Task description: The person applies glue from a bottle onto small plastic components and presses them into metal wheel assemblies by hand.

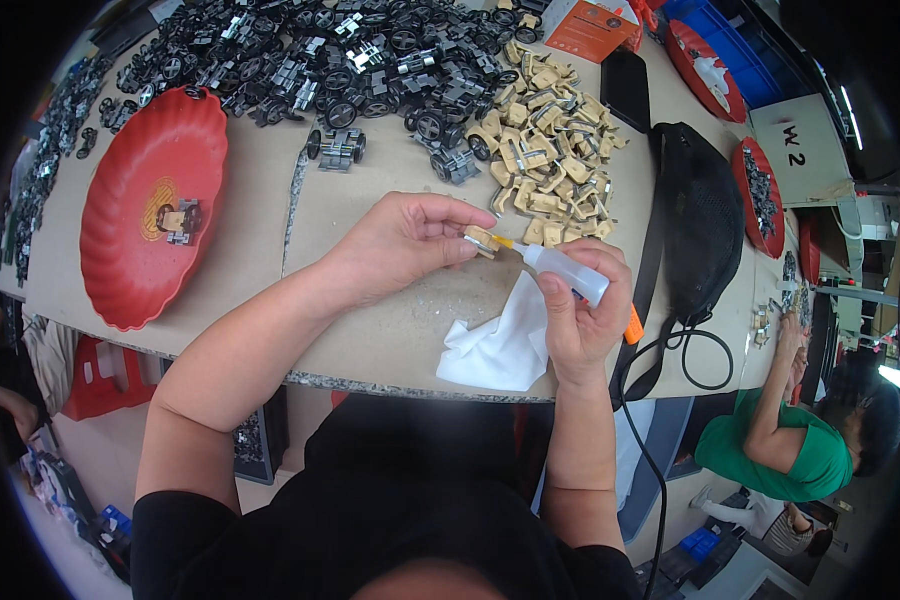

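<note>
My left hand (405, 240) pinches a small tan plastic part (481, 240) between thumb and fingers over the cardboard-covered table (390, 330). My right hand (582, 310) grips a small clear squeeze bottle (568, 272) whose yellow nozzle tip touches the tan part. An orange piece (633, 325) sticks out below the right hand's fingers. A crumpled white cloth (500, 345) lies under the right hand near the table's front edge.
A heap of tan parts (550, 120) and a heap of black wheeled pieces (320, 50) lie beyond. A red tray (150, 205) holds one assembled piece. A black bag (700, 215) and phone (625, 88) sit right. Another person (800, 440) works at lower right.
</note>
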`<state>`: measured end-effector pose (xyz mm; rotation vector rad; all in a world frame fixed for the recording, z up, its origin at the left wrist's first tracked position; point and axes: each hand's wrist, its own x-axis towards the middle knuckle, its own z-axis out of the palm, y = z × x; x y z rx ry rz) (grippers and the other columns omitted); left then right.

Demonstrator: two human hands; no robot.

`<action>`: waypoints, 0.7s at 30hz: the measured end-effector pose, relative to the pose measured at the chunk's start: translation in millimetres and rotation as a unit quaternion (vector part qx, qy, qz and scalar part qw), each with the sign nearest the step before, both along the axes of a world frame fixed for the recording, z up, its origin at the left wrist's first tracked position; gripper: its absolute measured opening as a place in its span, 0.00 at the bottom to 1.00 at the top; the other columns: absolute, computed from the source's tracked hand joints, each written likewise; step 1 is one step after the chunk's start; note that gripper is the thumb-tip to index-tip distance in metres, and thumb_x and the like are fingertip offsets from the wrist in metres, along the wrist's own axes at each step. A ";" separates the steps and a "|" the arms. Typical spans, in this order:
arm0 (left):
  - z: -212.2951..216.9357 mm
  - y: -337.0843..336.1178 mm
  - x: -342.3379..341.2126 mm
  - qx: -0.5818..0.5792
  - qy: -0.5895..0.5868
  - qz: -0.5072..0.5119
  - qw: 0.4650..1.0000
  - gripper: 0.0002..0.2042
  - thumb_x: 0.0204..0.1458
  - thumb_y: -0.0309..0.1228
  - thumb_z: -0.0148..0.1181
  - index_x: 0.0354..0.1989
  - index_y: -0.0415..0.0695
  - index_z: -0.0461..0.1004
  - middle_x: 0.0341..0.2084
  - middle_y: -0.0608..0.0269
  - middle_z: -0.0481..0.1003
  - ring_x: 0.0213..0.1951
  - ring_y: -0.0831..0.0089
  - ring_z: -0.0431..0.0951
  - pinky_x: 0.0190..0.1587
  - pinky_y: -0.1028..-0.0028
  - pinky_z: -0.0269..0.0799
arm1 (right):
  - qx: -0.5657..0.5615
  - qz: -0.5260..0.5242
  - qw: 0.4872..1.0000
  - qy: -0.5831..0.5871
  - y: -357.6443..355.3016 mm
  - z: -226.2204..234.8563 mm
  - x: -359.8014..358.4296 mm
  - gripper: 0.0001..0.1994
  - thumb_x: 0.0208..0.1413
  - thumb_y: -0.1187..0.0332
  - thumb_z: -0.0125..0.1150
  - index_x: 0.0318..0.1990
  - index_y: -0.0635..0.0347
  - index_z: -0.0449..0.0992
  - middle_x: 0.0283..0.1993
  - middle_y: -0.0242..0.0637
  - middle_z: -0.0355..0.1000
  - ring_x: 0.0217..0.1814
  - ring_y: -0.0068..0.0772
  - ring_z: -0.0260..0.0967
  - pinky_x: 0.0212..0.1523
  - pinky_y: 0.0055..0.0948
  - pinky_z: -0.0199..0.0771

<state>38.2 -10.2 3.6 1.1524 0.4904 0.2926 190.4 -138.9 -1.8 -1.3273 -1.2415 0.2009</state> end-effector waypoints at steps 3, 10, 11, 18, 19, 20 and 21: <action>0.5 0.2 -0.2 -0.001 -0.001 -0.001 1.000 0.14 0.49 0.19 0.53 0.46 0.35 0.68 0.29 0.67 0.71 0.32 0.85 0.71 0.38 0.84 0.69 | 0.003 -0.004 1.000 -0.011 -0.8 0.5 0.7 0.15 0.42 0.75 0.64 0.36 0.65 0.65 0.35 0.43 0.66 0.34 0.32 0.64 0.36 0.25 0.64; -0.5 -0.3 -0.8 0.006 0.001 0.000 1.000 0.14 0.49 0.18 0.52 0.46 0.35 0.68 0.31 0.65 0.72 0.34 0.84 0.72 0.39 0.83 0.69 | 0.009 -0.008 0.999 -0.035 -1.1 1.9 0.6 0.15 0.42 0.75 0.64 0.36 0.65 0.65 0.35 0.43 0.66 0.34 0.31 0.64 0.36 0.25 0.64; -0.2 -0.4 -1.0 0.006 0.001 0.000 1.000 0.14 0.49 0.18 0.52 0.46 0.35 0.68 0.31 0.65 0.72 0.34 0.84 0.72 0.39 0.83 0.69 | 0.009 -0.008 0.999 -0.035 -1.2 1.8 0.5 0.15 0.42 0.75 0.64 0.36 0.65 0.65 0.35 0.43 0.66 0.34 0.31 0.64 0.36 0.25 0.64; -0.4 0.1 -0.7 0.002 0.001 0.002 1.000 0.14 0.48 0.17 0.52 0.46 0.35 0.68 0.33 0.65 0.71 0.34 0.84 0.71 0.39 0.84 0.69 | 0.007 -0.010 0.999 -0.043 -1.2 2.4 1.3 0.14 0.42 0.75 0.63 0.36 0.65 0.65 0.35 0.43 0.66 0.34 0.31 0.64 0.36 0.24 0.64; -0.3 0.1 -0.7 -0.003 -0.003 0.003 1.000 0.15 0.48 0.16 0.52 0.46 0.35 0.68 0.33 0.65 0.71 0.34 0.84 0.71 0.39 0.84 0.69 | 0.006 -0.009 0.999 -0.042 -1.1 2.4 1.3 0.14 0.42 0.75 0.63 0.36 0.65 0.65 0.35 0.43 0.66 0.34 0.31 0.64 0.36 0.24 0.64; -0.1 0.2 -0.8 -0.003 -0.003 0.003 1.000 0.15 0.48 0.16 0.52 0.46 0.35 0.68 0.33 0.65 0.71 0.34 0.84 0.71 0.39 0.84 0.69 | 0.006 -0.009 0.999 -0.041 -1.3 2.4 1.4 0.14 0.42 0.75 0.63 0.36 0.65 0.65 0.35 0.43 0.66 0.34 0.31 0.64 0.36 0.24 0.64; 0.1 0.3 -0.8 -0.002 -0.005 0.005 1.000 0.14 0.48 0.16 0.52 0.46 0.35 0.68 0.32 0.65 0.71 0.34 0.85 0.71 0.39 0.85 0.69 | 0.001 -0.009 0.999 -0.041 -1.7 2.3 1.5 0.14 0.42 0.75 0.64 0.36 0.65 0.65 0.35 0.43 0.66 0.34 0.31 0.64 0.36 0.24 0.64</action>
